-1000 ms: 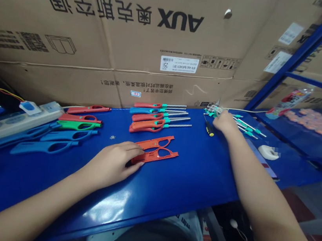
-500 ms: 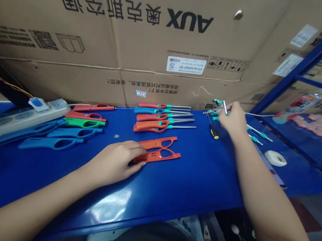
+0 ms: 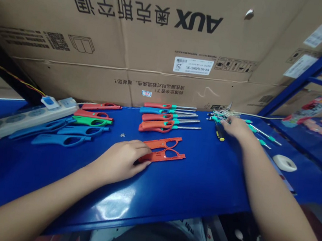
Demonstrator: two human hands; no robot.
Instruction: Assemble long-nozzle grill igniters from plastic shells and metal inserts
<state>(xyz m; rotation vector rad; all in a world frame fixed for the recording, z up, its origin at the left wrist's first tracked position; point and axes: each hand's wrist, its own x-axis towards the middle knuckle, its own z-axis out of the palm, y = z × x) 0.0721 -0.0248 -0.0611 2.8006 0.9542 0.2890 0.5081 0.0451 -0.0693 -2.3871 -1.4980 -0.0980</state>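
Observation:
My left hand [image 3: 128, 157] rests on the blue table, its fingers closed over the near end of an orange lighter shell half [image 3: 168, 156]. A second orange shell half [image 3: 161, 142] lies just beyond, partly under my fingers. At the back right, my right hand [image 3: 235, 127] is down at a pile of lighter wands with green collars and thin wires [image 3: 216, 115]. Its fingers are bent together; what they hold is hidden. A black and yellow screwdriver [image 3: 220, 133] lies beside that hand. Tiny screws [image 3: 122, 135] lie beyond my left hand.
Several assembled lighters [image 3: 156, 126] lie in a row at the back. Coloured shells [image 3: 73, 129] lie at left by a white power strip [image 3: 35, 114]. A cardboard wall [image 3: 145, 59] stands behind. At right are a white ring-shaped object [image 3: 285, 163] and a bottle [image 3: 310, 110].
My right hand has come down to the pile; the metal tube that stood up from its fingers no longer shows there. My left hand stays on the shell. The view has swung slightly left.

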